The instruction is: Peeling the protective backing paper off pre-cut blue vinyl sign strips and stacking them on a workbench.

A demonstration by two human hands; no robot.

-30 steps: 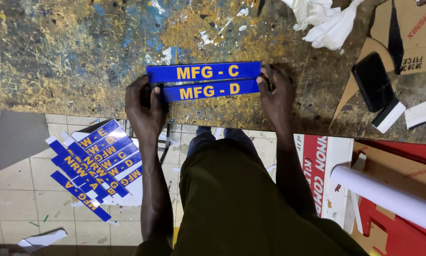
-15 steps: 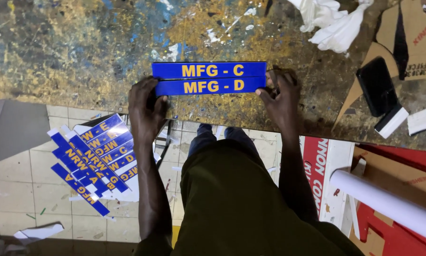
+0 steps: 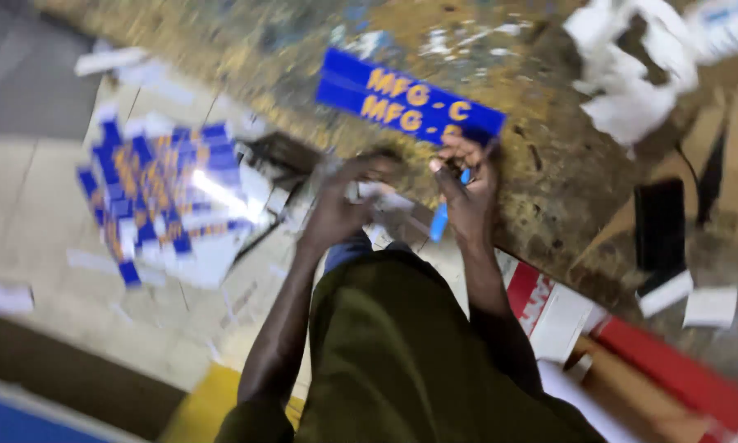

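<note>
Two blue sign strips with orange lettering, lying flat on the paint-stained workbench. Thin, light and stiff by the look of them; probably best slid and lifted by an end edge. Right hand curled around a blue pen at the strips' near end; left hand blurred, finger position impossible to tell. Half a second earlier: both hands flat on the strips' ends, view squarer. Loose strips piled on the floor.

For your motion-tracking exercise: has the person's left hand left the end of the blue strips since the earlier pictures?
Yes. The left hand has come off the blue strips, toward the right hand at the table's edge.
</note>
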